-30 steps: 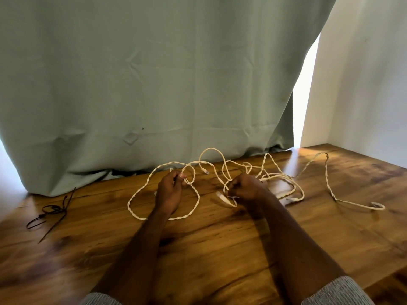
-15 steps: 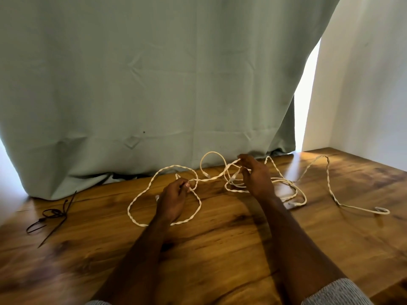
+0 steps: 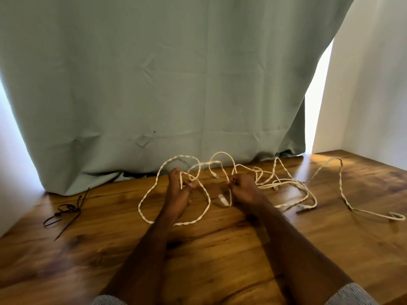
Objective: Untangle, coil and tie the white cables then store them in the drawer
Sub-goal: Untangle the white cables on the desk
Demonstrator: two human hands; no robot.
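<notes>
A tangle of white cables (image 3: 286,183) sprawls across the far middle of the wooden table (image 3: 220,249). One twisted loop lies to the left, and a long strand runs right to a plug end (image 3: 396,215). My left hand (image 3: 178,192) pinches a strand at the top of the left loop. My right hand (image 3: 244,188) grips strands at the tangle's left edge, and a white connector (image 3: 222,199) hangs just below it. No drawer is in view.
Black cable ties (image 3: 66,211) lie on the table at the far left. A pale green curtain (image 3: 165,84) hangs down to the table's back edge. A white wall (image 3: 370,95) stands at the right.
My right hand has drawn back from the far side of the tangle toward me and now holds strands lower. My left hand has stayed on its loop.
</notes>
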